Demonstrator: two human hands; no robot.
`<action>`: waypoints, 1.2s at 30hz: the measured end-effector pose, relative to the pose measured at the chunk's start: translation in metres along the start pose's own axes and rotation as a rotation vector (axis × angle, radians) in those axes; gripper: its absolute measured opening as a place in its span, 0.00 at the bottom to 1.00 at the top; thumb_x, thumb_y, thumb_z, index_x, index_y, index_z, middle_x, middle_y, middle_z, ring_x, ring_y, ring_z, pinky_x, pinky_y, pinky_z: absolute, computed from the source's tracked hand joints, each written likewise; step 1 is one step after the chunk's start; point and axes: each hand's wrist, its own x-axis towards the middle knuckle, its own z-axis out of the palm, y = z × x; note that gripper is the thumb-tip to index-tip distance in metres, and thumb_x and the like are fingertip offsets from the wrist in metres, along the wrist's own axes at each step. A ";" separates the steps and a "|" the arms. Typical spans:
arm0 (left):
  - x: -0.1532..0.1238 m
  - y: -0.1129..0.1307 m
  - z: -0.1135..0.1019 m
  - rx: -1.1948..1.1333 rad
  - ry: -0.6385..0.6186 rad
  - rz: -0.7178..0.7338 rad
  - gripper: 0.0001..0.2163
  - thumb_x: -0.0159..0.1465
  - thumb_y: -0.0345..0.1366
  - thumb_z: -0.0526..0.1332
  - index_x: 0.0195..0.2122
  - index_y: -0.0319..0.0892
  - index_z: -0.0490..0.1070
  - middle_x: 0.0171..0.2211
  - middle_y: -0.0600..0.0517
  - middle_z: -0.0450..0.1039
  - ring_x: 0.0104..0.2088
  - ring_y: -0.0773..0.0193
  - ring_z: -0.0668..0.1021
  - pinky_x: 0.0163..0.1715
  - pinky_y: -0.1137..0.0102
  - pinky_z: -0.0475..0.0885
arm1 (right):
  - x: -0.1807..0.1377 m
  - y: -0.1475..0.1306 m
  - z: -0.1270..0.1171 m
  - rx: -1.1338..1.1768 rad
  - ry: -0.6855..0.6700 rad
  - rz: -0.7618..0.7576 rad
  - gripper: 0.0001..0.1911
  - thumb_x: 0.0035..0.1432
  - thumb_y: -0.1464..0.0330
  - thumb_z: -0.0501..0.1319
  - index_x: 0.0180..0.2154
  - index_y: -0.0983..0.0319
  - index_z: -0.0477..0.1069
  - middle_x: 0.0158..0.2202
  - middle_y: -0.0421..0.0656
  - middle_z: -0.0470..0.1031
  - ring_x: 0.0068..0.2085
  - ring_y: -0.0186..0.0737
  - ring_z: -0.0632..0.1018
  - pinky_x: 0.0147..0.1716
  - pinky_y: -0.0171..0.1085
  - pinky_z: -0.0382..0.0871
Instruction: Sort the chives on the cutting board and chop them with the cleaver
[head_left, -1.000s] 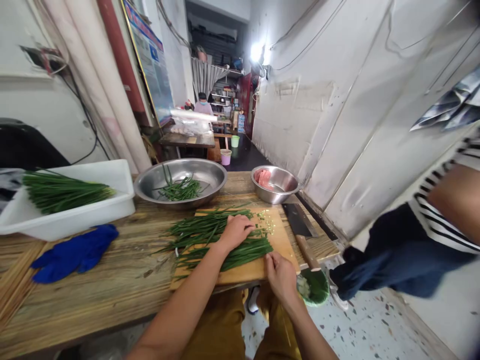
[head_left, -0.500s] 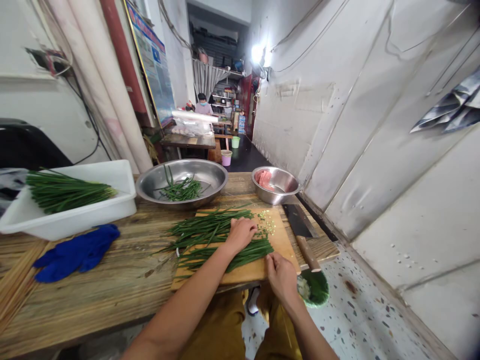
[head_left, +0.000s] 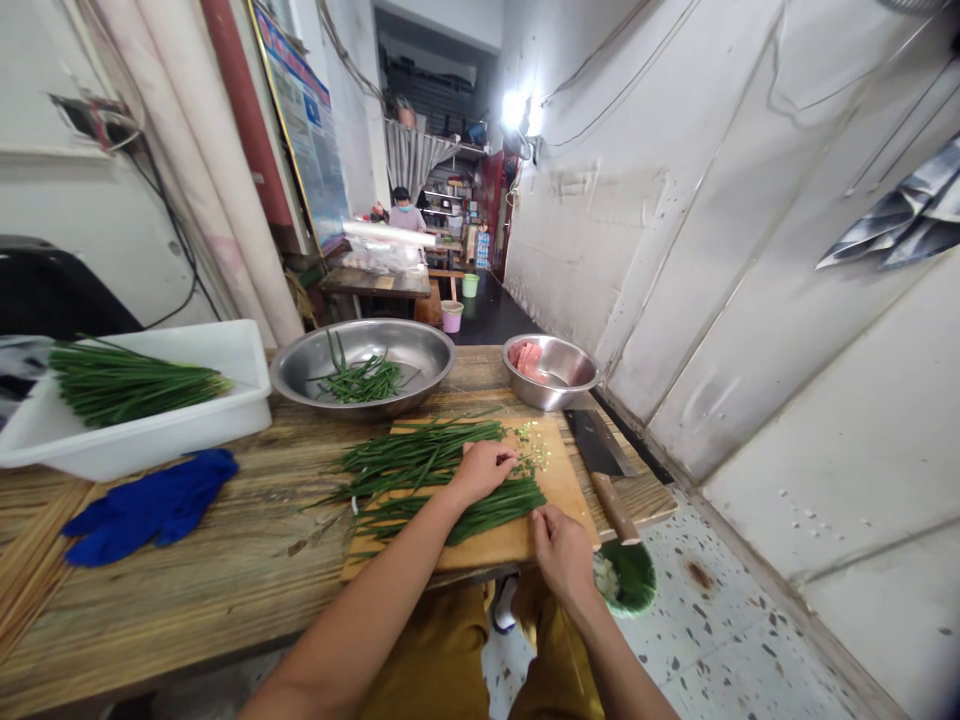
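Long green chives [head_left: 420,478] lie across a wooden cutting board [head_left: 559,482] on the plank table. My left hand [head_left: 480,467] rests on the chives near their right ends, fingers curled and pinching a few stalks. My right hand [head_left: 562,548] is closed at the board's near right corner, fingers bent at the chive tips; what it holds is hidden. Small cut bits [head_left: 534,447] lie at the board's far right. A cleaver [head_left: 600,455] with a wooden handle lies flat just right of the board, untouched.
A large steel bowl [head_left: 300,368] holds some chives; a smaller steel bowl [head_left: 574,375] holds pink meat. A white tub [head_left: 150,432] with a chive bundle and blue gloves [head_left: 150,505] sit left. A green basket [head_left: 634,575] hangs below the table edge. A person sits far down the corridor.
A person in a striped top who passed on the right a second ago has left the view. My left hand's fingers shifted slightly on the chives.
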 end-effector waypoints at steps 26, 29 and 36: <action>0.000 -0.005 0.000 -0.003 -0.020 0.083 0.08 0.61 0.34 0.59 0.36 0.45 0.78 0.40 0.52 0.78 0.45 0.61 0.75 0.51 0.64 0.59 | -0.001 0.001 0.000 0.008 0.000 0.002 0.17 0.63 0.66 0.47 0.32 0.62 0.72 0.28 0.45 0.77 0.32 0.40 0.77 0.29 0.33 0.55; -0.002 -0.004 -0.003 0.008 -0.069 0.130 0.08 0.61 0.34 0.59 0.36 0.46 0.78 0.40 0.53 0.78 0.45 0.61 0.75 0.50 0.65 0.59 | -0.001 0.001 0.001 0.014 0.005 -0.003 0.17 0.63 0.66 0.46 0.32 0.62 0.72 0.28 0.44 0.77 0.31 0.39 0.76 0.29 0.33 0.55; -0.003 -0.002 -0.012 0.017 -0.062 0.160 0.13 0.63 0.39 0.55 0.31 0.44 0.78 0.34 0.51 0.77 0.38 0.63 0.75 0.43 0.68 0.61 | -0.001 0.003 0.003 0.076 0.055 -0.019 0.17 0.63 0.65 0.46 0.32 0.62 0.72 0.28 0.44 0.77 0.31 0.38 0.76 0.29 0.32 0.56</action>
